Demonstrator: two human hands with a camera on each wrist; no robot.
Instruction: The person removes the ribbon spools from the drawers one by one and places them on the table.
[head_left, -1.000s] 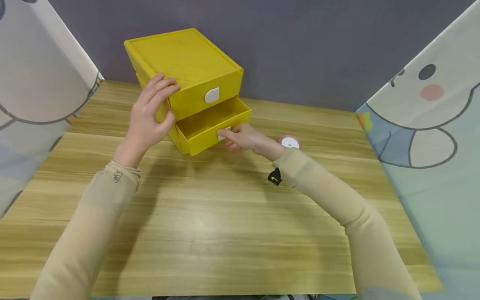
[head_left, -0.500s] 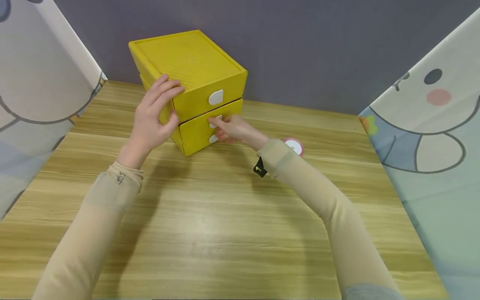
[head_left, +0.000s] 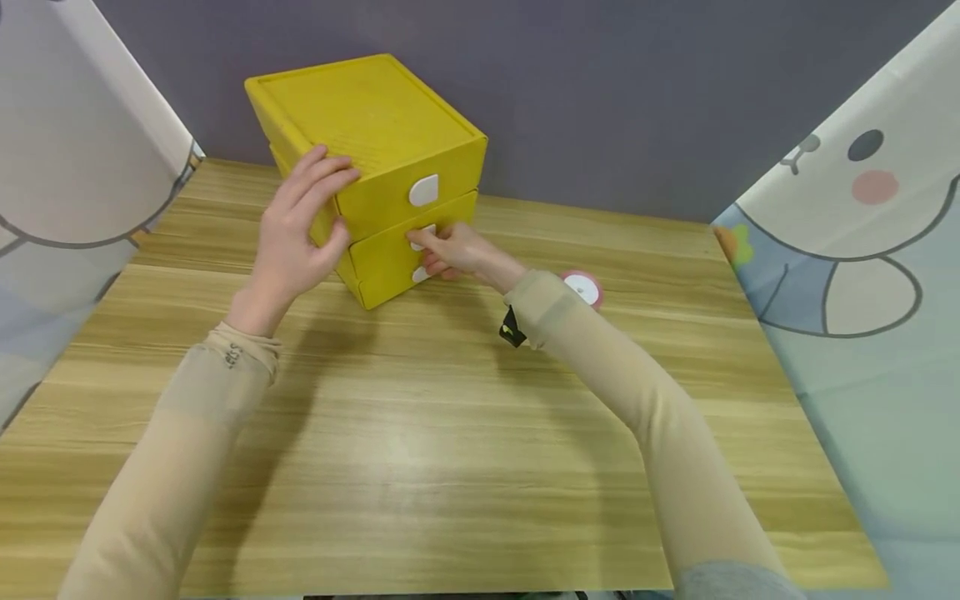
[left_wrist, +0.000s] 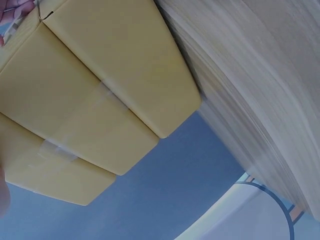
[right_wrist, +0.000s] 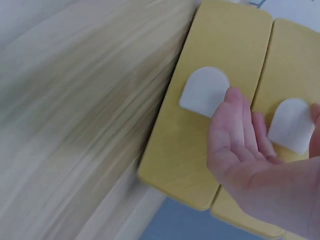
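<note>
One yellow drawer box [head_left: 367, 158], three drawers stacked, each with one white tab handle; all three fronts flush. Box sits at the far middle of the wooden counter [head_left: 420, 450], near the grey back wall.

Left hand [head_left: 296, 229] lies against the box's left front corner, fingers straight and spread over the top edge, thumb on the side; not clenched.

Right hand [head_left: 450, 250] is at the box front, fingers loosely extended, tips on the middle drawer's handle [head_left: 423, 236]; nothing grasped.

One pink-rimmed round item [head_left: 583, 287] right of the box, partly behind the right sleeve. One small black tag on that sleeve.

Two cartoon-printed fabric panels flank the counter, left and right of the box.
</note>
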